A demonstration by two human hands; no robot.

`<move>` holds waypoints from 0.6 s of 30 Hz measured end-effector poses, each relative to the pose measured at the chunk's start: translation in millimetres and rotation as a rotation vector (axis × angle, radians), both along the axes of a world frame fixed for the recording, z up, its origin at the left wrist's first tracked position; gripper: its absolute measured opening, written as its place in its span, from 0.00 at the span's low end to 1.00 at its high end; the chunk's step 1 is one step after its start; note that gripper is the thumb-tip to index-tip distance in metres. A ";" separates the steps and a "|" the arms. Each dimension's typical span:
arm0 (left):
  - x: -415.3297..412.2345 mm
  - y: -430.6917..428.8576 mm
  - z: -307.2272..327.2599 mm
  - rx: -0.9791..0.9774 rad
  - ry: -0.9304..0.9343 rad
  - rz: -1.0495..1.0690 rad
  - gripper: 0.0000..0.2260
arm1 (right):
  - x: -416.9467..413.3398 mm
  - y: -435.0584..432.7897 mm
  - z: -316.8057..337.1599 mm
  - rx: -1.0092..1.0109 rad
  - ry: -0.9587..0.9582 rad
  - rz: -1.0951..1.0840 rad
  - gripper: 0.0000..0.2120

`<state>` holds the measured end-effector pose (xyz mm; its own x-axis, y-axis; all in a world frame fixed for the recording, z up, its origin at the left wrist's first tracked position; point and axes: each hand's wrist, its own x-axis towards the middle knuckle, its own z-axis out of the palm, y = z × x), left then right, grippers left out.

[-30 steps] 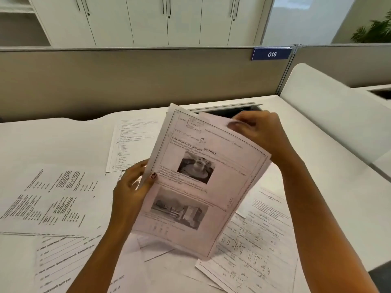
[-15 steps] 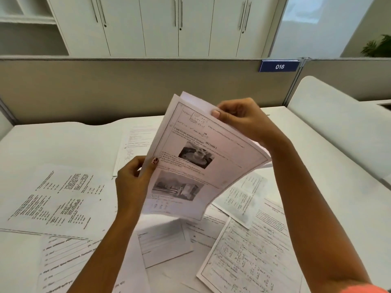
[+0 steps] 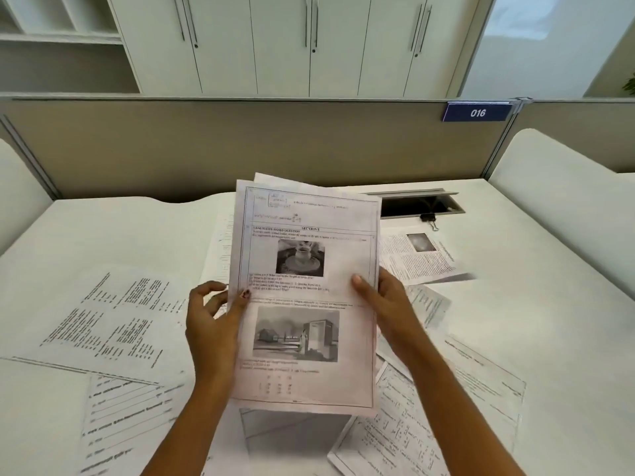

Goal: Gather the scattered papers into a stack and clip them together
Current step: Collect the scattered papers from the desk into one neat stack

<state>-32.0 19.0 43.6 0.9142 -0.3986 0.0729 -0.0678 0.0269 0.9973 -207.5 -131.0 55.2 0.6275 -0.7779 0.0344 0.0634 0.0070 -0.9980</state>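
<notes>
The left hand's thumb lies on the printed front of the held stack of papers at its left edge, and the other fingers curl just beside that edge, so the hand pinches the sheets; how the fingers meet the back is hidden. The right hand grips the opposite edge, with its thumb on the front and its remaining fingers out of sight behind the sheets. Between the two hands the stack stands nearly upright above the table, its lower edge raised off the surface, and a second sheet's corner peeks out at the top, so the edges are not squared. Around it, loose papers lie scattered: a text sheet at the left, a lined form at the lower left, a maths sheet at the lower right, and a page with a small photo at the far right. A black binder clip rests on the table near the open cable hatch, well apart from both hands. I judge the gathering step to be under way and far from done, with clipping not yet begun. The next move probably calls for one hand to keep the stack while the other collects a nearby sheet, then tapping the edges level before reaching for the clip.
</notes>
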 end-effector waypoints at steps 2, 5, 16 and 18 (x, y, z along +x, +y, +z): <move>-5.7 0.9 -3.3 -0.009 -0.029 0.025 0.16 | 8.6 14.6 -5.0 -0.018 -0.047 -0.113 0.10; -11.4 2.3 -1.6 -0.045 -0.083 0.046 0.16 | 18.8 26.1 -4.0 -0.152 -0.116 -0.258 0.07; -20.6 2.7 -2.6 0.022 -0.191 -0.022 0.16 | 28.3 42.6 -45.8 -0.170 0.015 -0.479 0.09; -20.2 1.0 -10.7 0.077 -0.212 -0.060 0.17 | 28.7 46.0 -53.2 -0.156 0.017 -0.450 0.14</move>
